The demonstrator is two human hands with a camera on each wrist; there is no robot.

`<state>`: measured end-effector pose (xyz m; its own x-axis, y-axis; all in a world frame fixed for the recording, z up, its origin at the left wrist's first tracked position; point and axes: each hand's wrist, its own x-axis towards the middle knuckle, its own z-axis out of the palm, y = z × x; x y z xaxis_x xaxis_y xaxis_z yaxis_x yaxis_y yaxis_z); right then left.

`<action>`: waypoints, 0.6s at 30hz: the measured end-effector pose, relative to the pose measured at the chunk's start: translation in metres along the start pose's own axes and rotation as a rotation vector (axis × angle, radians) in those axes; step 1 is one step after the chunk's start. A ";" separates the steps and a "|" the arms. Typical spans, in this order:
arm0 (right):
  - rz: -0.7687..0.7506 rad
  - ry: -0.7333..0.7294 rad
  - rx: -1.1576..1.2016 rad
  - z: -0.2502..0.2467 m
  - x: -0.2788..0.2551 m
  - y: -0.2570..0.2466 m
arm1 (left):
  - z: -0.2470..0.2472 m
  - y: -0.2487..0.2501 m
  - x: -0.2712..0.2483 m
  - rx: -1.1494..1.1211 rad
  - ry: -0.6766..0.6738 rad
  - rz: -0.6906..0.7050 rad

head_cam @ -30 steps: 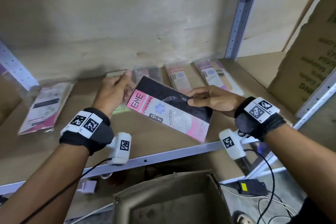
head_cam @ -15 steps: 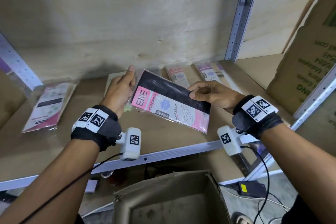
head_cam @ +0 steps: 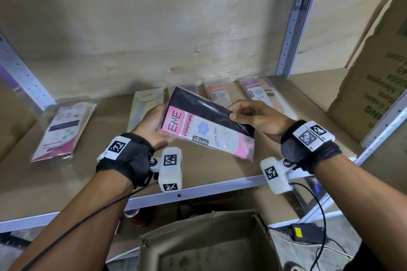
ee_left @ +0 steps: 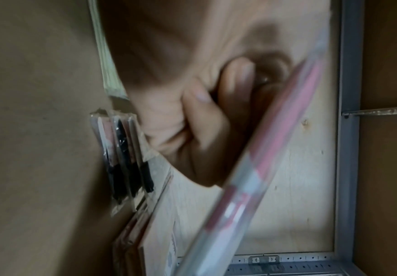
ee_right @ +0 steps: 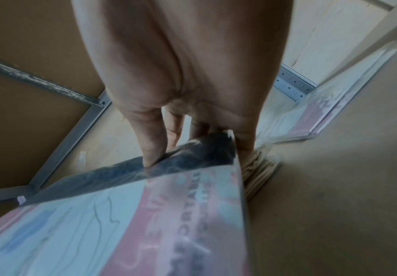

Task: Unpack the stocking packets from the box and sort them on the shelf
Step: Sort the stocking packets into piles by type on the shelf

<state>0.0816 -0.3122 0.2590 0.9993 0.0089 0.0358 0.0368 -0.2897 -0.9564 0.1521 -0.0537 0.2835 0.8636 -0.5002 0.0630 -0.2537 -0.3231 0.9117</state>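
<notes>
I note both hands raised above the shelf at frame centre, holding one pink-and-black stocking packet tilted. My right hand pinches its dark upper edge, thumb against fingers. My left hand cups the packet's left end from beneath, fingers curled behind it. More packets lie along the shelf; the box stands open at lower centre.

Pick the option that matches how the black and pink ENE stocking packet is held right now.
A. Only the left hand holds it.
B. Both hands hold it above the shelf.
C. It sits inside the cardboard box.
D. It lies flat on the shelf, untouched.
B: the black and pink packet is lifted above the shelf, with the left hand at its left end and the right hand pinching its dark top edge.
</notes>
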 end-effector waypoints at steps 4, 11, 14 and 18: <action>0.011 0.021 0.029 0.006 0.001 0.003 | 0.002 0.000 0.001 0.151 -0.018 0.088; 0.009 0.031 0.033 0.008 0.000 0.004 | 0.006 -0.008 0.010 0.205 -0.026 0.094; 0.020 0.035 0.041 0.009 0.000 0.004 | 0.008 -0.008 0.017 -0.057 0.028 0.003; 0.047 0.048 0.112 0.007 0.000 0.000 | 0.003 -0.005 0.027 -0.824 0.206 -0.321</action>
<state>0.0816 -0.3053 0.2570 0.9988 -0.0484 0.0016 -0.0071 -0.1800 -0.9836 0.1751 -0.0679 0.2789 0.9200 -0.3059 -0.2449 0.3362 0.2950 0.8944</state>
